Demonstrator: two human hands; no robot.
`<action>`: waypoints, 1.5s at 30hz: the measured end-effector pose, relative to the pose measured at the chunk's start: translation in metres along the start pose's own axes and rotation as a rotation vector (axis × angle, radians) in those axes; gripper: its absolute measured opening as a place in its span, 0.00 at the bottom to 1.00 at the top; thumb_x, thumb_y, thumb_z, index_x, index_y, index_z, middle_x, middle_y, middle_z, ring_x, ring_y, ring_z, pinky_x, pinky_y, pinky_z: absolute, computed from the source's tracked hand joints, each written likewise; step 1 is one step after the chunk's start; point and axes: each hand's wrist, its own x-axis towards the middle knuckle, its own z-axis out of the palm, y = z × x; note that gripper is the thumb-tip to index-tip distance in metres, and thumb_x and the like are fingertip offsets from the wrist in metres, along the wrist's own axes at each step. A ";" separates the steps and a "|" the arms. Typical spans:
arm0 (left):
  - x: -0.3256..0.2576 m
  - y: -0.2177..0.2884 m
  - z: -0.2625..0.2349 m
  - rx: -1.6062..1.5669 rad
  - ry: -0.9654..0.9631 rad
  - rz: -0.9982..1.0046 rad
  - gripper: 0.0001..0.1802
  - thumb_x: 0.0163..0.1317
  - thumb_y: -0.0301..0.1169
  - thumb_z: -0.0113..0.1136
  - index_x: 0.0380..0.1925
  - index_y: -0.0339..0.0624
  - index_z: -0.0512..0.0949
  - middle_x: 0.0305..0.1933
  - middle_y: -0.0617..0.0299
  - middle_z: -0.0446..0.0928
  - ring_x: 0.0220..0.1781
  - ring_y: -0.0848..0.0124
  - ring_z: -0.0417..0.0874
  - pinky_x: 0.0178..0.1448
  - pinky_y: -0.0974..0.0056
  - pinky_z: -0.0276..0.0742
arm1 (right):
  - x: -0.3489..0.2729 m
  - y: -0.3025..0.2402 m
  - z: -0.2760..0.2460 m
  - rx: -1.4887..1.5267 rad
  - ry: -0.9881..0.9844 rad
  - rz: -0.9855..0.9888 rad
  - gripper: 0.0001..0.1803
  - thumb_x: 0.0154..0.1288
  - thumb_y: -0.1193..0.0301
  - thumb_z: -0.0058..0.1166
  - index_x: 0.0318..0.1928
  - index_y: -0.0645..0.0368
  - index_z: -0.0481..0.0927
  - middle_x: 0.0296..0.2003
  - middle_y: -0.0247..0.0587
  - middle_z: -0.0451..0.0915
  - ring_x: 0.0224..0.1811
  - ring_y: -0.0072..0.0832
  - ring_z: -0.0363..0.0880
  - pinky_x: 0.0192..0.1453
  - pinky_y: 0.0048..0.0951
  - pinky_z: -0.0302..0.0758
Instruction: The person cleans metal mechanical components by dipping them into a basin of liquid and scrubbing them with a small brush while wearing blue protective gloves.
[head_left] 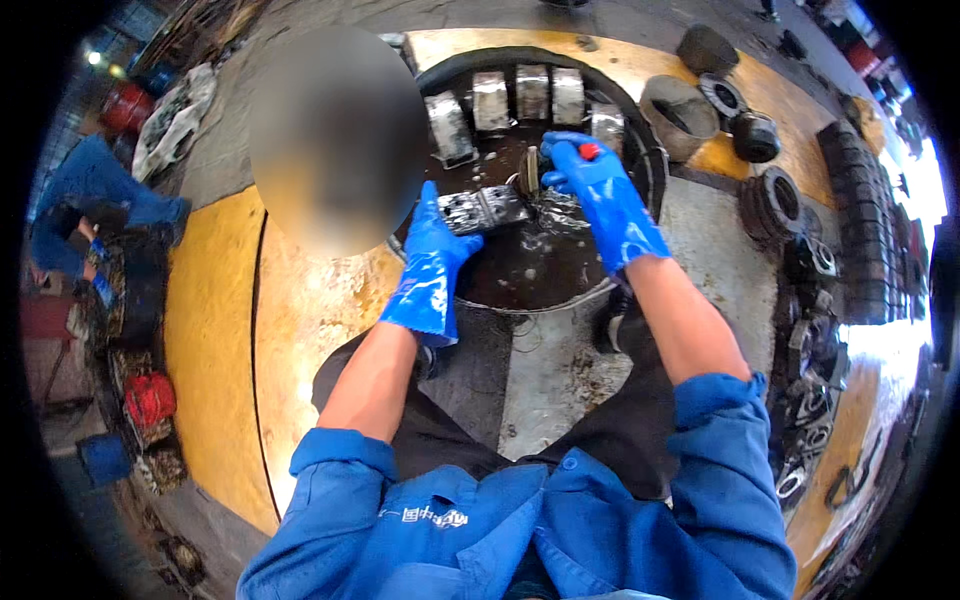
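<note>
My left hand (432,262), in a long blue rubber glove, grips the left end of a silvery metal block (487,208) with holes in its face. The block is held over dark liquid in a wide, round black tub (656,185). My right hand (585,180), gloved alike, is closed around a tool with a red end (589,151), apparently a brush; its round, brownish head (530,172) is close to the block's right end. The liquid ripples below it. Several curved metal pieces (532,92) stand along the tub's far inner side.
A grey bucket (680,118) and dark metal rings (772,203) stand right of the tub. Farther right is a ribbed black stack (865,225). Yellow boards (210,330) lie at left, where another person (110,195) works with gloved hands. A blurred round patch hides the tub's left side.
</note>
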 end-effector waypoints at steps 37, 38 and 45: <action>0.018 -0.030 -0.002 0.040 -0.071 0.066 0.62 0.29 0.39 0.90 0.69 0.37 0.66 0.63 0.48 0.78 0.64 0.53 0.81 0.68 0.52 0.79 | -0.033 -0.006 0.066 0.108 -0.314 0.145 0.19 0.75 0.62 0.57 0.61 0.56 0.82 0.51 0.43 0.88 0.36 0.30 0.90 0.40 0.32 0.88; 0.020 -0.032 -0.003 0.006 -0.084 0.060 0.61 0.29 0.38 0.90 0.68 0.37 0.67 0.62 0.49 0.78 0.62 0.55 0.81 0.67 0.53 0.80 | -0.027 -0.006 0.059 0.069 -0.316 0.154 0.19 0.75 0.63 0.57 0.61 0.56 0.82 0.51 0.43 0.88 0.35 0.30 0.89 0.40 0.31 0.88; 0.022 -0.040 0.004 0.024 -0.034 0.109 0.64 0.28 0.39 0.91 0.69 0.39 0.65 0.60 0.49 0.80 0.60 0.54 0.83 0.64 0.54 0.82 | -0.022 -0.016 0.051 0.084 -0.251 0.075 0.20 0.76 0.62 0.57 0.63 0.57 0.81 0.53 0.42 0.87 0.36 0.31 0.90 0.40 0.31 0.88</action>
